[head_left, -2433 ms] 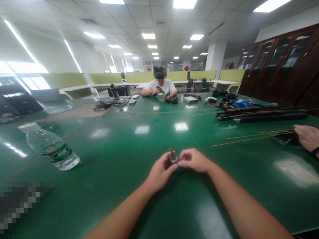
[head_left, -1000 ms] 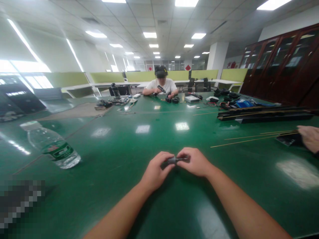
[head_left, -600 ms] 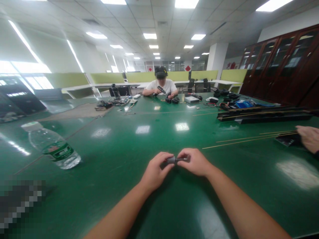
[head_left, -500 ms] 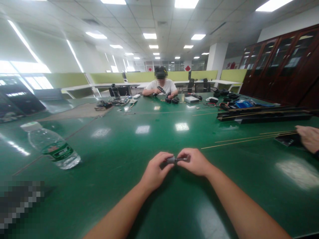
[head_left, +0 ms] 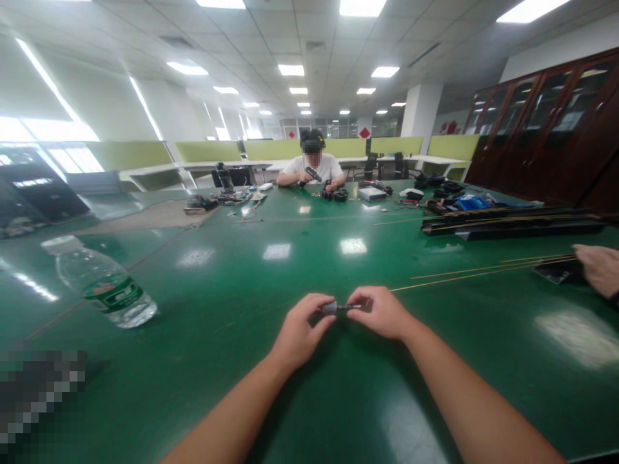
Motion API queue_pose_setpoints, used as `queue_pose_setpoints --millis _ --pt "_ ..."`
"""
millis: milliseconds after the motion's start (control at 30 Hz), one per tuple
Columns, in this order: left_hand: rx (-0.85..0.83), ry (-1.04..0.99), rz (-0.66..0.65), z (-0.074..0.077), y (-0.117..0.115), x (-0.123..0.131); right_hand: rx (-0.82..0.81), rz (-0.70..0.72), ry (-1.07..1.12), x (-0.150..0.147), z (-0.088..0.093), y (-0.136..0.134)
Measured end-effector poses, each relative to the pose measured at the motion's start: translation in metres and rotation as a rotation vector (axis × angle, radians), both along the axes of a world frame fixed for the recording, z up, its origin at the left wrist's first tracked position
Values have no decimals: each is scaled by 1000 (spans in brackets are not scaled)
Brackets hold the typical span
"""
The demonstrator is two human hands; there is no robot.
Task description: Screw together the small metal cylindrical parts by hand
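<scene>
In front of me, above the green table [head_left: 232, 380], both hands are on a small grey cylinder with a thin dark shaft, its exact kind too small to make out. My left hand [head_left: 300, 330] is closed, with thumb and fingers pinching the grey cylinder [head_left: 329, 309]. From its right end sticks out the thin shaft [head_left: 344, 307]. The thumb and forefinger of my right hand [head_left: 385, 314] pinch this shaft near its outer end. Shaft and cylinder lie roughly level, in line between the hands.
A clear water bottle [head_left: 109, 287] with a green label is at the left. Thin brass-coloured rods [head_left: 449, 281] reach in from the right, by another person's hand [head_left: 598, 265]. Across the table sits a co-worker [head_left: 333, 169] holding a dark tool. Black channels [head_left: 512, 225] lie far right.
Both hands keep their pinch. The grey cylinder has shifted slightly left, and my right hand has moved a little along the shaft. The brass-coloured rods have shifted slightly.
</scene>
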State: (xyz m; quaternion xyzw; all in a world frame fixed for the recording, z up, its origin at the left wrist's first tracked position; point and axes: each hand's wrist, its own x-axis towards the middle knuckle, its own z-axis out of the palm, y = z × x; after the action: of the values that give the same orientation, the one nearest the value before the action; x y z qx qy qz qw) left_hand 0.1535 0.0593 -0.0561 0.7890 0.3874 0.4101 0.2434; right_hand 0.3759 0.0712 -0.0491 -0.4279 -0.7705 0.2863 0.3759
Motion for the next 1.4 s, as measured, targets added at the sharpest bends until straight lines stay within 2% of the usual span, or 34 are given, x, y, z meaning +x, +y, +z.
queue_pose_setpoints --millis 1067,1267,1333,1400 --pt "-31 -54 48 1 3 -2 -75 -47 26 9 3 3" --pt "-21 -52 52 2 3 -2 -82 -64 33 13 -1 7" --pt "-2 -37 73 3 4 -3 -97 -66 45 17 -5 11" --pt "31 -17 154 5 5 -5 -136 -55 81 21 -10 15"
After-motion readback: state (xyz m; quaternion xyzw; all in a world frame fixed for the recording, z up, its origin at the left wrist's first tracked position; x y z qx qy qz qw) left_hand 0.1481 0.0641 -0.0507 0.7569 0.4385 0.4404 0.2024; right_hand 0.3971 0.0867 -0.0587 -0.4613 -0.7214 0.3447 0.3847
